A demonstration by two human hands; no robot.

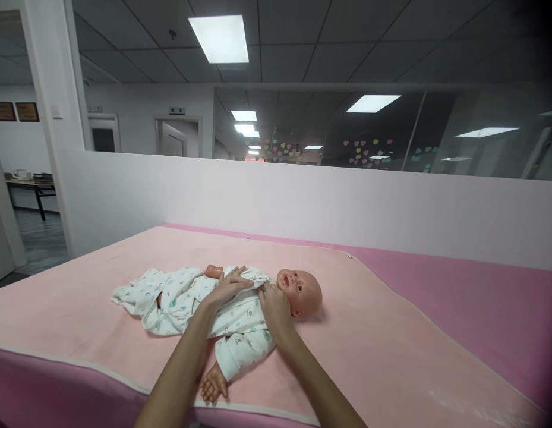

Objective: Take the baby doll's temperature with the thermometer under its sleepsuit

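Doll (297,288) lies on back on pink blanket (369,333), head toward my right. My left hand (229,286) flat on its white suit (240,321), fingers stretched. My right hand (273,306) pinches suit collar under chin.

Our right hand (274,306) covers the neck of the doll (302,291), so we cannot judge its grip on the romper (240,321). Our forearms and the bed (391,356) run off the lower edge. The wall plaques (16,111) are too small to read.
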